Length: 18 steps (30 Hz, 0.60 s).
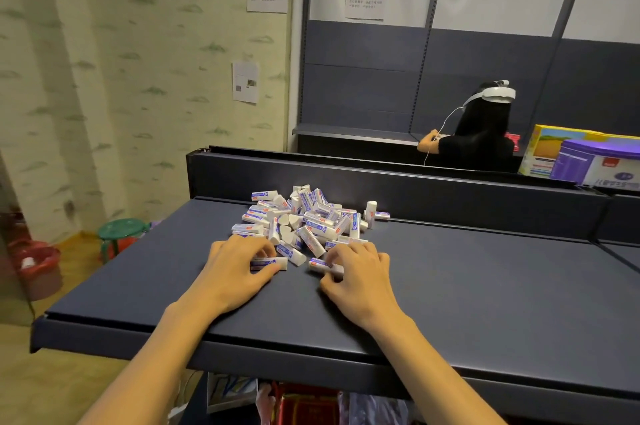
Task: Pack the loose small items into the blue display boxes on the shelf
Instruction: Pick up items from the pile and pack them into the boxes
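Erasers [304, 220] lie heaped on the shelf [450, 286], none packed; no blue box shows. Left hand [235, 268] and right hand [360, 275] each pinch one.

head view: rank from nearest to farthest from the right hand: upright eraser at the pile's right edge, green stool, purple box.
From the right hand:
1. Upright eraser, just beyond the hand, at the pile's right edge on the shelf.
2. Green stool, on the floor, left of the shelf.
3. Purple box, far right, behind the shelf's back rail.
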Available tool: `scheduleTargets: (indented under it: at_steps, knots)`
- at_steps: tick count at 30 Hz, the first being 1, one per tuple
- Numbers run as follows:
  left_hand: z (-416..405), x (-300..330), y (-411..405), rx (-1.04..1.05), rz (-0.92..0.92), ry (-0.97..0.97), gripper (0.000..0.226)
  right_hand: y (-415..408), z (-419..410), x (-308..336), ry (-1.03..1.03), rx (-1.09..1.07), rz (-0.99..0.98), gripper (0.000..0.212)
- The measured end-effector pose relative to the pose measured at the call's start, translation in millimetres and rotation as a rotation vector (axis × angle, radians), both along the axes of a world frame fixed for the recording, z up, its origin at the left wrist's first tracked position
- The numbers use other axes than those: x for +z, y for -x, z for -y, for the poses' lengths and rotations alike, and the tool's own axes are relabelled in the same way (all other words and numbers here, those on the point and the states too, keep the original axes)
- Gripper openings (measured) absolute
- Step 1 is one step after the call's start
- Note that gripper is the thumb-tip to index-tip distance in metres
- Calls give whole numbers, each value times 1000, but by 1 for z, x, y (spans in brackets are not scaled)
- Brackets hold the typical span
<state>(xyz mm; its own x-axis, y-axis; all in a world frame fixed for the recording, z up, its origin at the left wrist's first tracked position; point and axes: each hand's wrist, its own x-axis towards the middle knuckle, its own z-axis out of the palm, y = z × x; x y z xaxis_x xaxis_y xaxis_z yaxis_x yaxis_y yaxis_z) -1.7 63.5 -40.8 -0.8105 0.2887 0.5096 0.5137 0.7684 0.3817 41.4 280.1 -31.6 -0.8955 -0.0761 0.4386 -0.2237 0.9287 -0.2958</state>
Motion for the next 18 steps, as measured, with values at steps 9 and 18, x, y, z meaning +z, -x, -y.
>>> scheduleTargets:
  at_steps: [9,18]
  knots:
    - [1,0,1,-14,52,-21,22,1,-6,1,233,5,62,24]
    - [3,-2,4,-114,99,-7,21,-3,2,1,-19,-50,89,25]
